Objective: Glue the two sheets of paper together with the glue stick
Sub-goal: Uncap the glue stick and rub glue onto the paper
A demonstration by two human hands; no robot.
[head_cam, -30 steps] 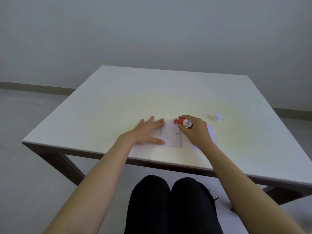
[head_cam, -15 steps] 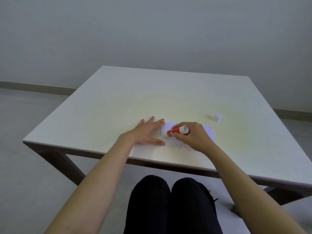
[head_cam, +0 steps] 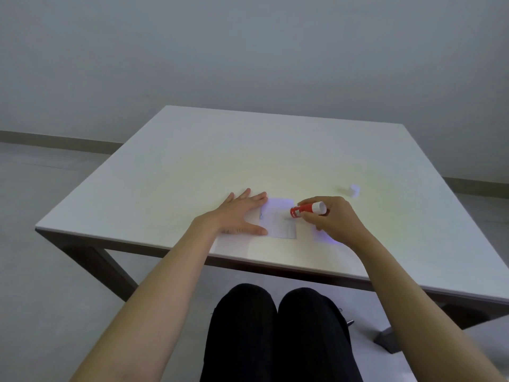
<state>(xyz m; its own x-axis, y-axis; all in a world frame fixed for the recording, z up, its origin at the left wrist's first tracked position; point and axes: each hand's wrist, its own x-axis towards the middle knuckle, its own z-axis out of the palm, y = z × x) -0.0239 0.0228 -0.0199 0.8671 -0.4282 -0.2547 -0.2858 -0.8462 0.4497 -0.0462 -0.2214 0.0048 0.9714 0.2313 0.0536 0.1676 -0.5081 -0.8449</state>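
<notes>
White table (head_cam: 192, 161) bears paper (head_cam: 278, 219) pinned by the flat, spread left hand (head_cam: 239, 213); right hand (head_cam: 334, 219) grips the red glue stick (head_cam: 305, 209).

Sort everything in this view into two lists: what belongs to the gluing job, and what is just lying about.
In the job:
- red glue stick with white end, held in the right hand
- white paper sheet, pinned flat by the left hand
- second white sheet, mostly hidden under the right hand

Lying about:
- small white cap, far right on the white table
</notes>
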